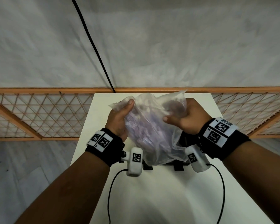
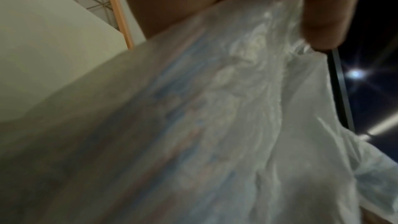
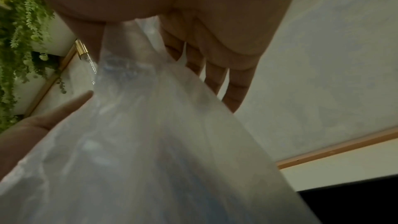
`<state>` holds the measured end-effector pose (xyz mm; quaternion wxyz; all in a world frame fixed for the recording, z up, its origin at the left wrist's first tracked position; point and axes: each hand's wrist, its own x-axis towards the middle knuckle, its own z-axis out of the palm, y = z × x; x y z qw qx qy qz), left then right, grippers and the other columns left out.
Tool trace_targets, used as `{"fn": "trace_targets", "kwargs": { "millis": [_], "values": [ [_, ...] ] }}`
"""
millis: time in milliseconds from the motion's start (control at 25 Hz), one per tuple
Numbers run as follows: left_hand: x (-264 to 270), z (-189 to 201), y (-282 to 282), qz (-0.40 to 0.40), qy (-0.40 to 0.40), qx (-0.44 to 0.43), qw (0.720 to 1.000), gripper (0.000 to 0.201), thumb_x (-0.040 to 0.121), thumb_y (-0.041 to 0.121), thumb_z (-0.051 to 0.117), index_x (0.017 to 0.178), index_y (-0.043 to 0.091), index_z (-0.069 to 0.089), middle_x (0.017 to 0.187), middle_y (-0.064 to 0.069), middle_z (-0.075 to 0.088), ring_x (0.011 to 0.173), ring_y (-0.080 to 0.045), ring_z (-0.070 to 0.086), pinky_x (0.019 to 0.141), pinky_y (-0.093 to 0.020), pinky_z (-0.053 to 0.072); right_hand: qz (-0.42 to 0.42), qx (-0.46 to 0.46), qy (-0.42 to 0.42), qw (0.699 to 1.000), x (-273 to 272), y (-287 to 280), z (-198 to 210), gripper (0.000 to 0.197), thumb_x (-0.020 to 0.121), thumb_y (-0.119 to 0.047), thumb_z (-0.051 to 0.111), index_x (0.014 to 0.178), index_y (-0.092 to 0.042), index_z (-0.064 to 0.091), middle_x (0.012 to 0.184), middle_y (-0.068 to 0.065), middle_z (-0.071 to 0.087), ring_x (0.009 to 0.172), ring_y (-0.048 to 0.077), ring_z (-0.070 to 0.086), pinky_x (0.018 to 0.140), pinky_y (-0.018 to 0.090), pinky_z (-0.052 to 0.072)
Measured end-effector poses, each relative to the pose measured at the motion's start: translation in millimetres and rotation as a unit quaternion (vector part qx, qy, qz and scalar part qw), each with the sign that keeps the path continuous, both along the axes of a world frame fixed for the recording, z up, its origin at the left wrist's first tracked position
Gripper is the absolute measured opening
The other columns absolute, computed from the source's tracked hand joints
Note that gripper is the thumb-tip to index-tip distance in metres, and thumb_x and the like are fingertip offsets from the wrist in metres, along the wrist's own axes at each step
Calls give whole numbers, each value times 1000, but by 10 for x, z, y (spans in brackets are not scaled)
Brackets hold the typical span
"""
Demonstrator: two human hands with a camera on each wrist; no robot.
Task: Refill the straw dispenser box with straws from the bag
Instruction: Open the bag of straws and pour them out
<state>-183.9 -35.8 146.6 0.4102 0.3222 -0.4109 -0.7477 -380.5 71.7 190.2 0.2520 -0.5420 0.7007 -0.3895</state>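
Both hands hold the clear bag point(image 1: 152, 131) of straws above the white bench point(image 1: 160, 191). The left hand point(image 1: 120, 118) pinches its upper edge; the right hand point(image 1: 187, 117) has fingers point(image 3: 217, 77) curled into the plastic. A dark box point(image 1: 179, 166), mostly hidden, sits below the fingers under the bag; a lattice rail point(image 1: 39, 113) stands beyond them.

I see a white table point(image 1: 168, 191) before an orange-framed lattice panel point(image 1: 39, 113), a black cable point(image 1: 94, 46) slanting across the grey backdrop point(image 1: 184, 46), and green foliage point(image 3: 19, 23).

Bare white table point(image 1: 152, 199) nearside; bag point(image 1: 153, 131) over dark box point(image 1: 178, 166).
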Motion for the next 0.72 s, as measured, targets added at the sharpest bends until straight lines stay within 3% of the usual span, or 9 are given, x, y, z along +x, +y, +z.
{"fn": "trace_targets", "kwargs": {
  "millis": [80, 160, 240, 360, 480, 600, 720],
  "values": [
    [8, -20, -32, -29, 15, -8, 999, 82, 63, 41, 91, 127, 1, 59, 114, -23, 65, 104, -40, 66, 91, -52, 55, 16, 11, -35, 999, 22, -10, 10, 22, 77, -20, 83, 93, -27, 71, 80, -14, 72, 75, -5, 67, 64, 10, 45],
    [7, 0, -75, -70, 13, -28, 997, 91, 57, 37, 92, 136, 10, 56, 125, -18, 65, 110, -37, 66, 91, -49, 56, 41, 25, -65, 997, 42, -46, 28, 26, 78, -13, 81, 98, -27, 72, 85, -12, 74, 79, -3, 68, 70, 14, 47],
    [-55, 67, -60, -121, -5, -59, 991, 69, 67, 27, 83, 130, 9, 62, 118, -19, 69, 106, -38, 68, 94, -51, 54, 63, 22, -78, 995, 72, -83, 41, 30, 79, -6, 78, 105, -19, 72, 94, -5, 76, 88, 5, 70, 80, 23, 52],
    [-218, 101, -67, -99, -100, -110, 984, 26, 77, 26, 77, 95, 7, 77, 96, -20, 75, 92, -37, 73, 94, -55, 55, 90, 19, -36, 995, 109, -176, 33, 21, 84, -8, 74, 103, -14, 73, 97, 0, 75, 92, 12, 70, 88, 32, 55],
    [-289, 58, -79, -58, -200, -132, 969, 26, 82, 31, 72, 91, 7, 78, 91, -15, 78, 87, -35, 75, 91, -58, 57, 82, 40, 29, 995, 94, -269, 20, 11, 88, -16, 70, 98, -13, 74, 92, 3, 75, 87, 16, 70, 86, 39, 55],
    [-258, 80, -87, -45, -118, -71, 989, 23, 87, 27, 74, 91, 5, 77, 91, -19, 76, 87, -38, 74, 90, -54, 56, 82, 40, 45, 995, 80, -286, 38, 12, 88, -20, 69, 97, -13, 73, 91, 3, 74, 86, 16, 68, 83, 37, 53],
    [-181, 83, -119, -63, -20, 7, 998, 68, 79, 48, 76, 122, -4, 66, 124, -34, 63, 116, -49, 62, 105, -56, 47, 66, 1, 0, 998, 68, -301, 113, 24, 82, -33, 70, 97, -14, 73, 93, 7, 75, 91, 24, 70, 89, 48, 54]
  ]
}}
